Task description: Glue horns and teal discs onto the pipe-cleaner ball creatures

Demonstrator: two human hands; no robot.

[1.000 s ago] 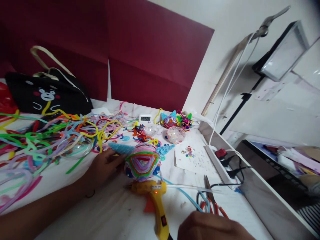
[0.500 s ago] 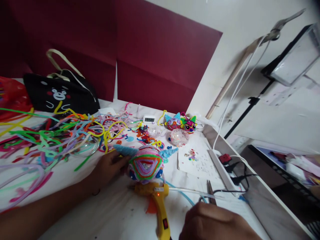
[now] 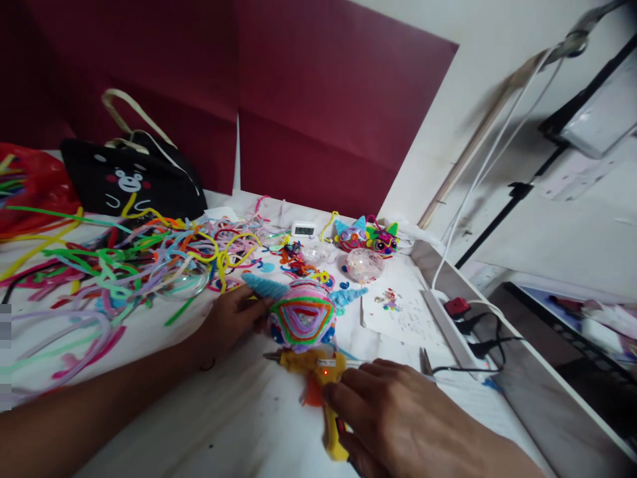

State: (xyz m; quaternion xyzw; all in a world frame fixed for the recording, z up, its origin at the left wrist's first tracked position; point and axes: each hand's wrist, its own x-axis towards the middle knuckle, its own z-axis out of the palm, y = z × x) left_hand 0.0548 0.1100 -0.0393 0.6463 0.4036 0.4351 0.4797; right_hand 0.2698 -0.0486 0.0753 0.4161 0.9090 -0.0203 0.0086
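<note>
My left hand is closed on the left side of a round ornament wound with striped pipe cleaners, with two blue horn shapes and dark blue round pieces low on its sides. Directly in front of it lies a yellow hot glue gun, nozzle to the left, a small red light glowing and an orange trigger below. My right hand is wrapped over the gun's handle, hiding much of it. Scissors lie beyond that hand, partly covered by it.
A tangle of pipe cleaners spreads over the left side before a black bag. Behind stand a small digital clock, two finished ornaments and a clear ball. A power strip with cables runs along the right edge.
My right hand has come in from the lower right, off the scissors area, and onto the glue gun's handle. My left hand stays on the ornament. The view has shifted slightly.
</note>
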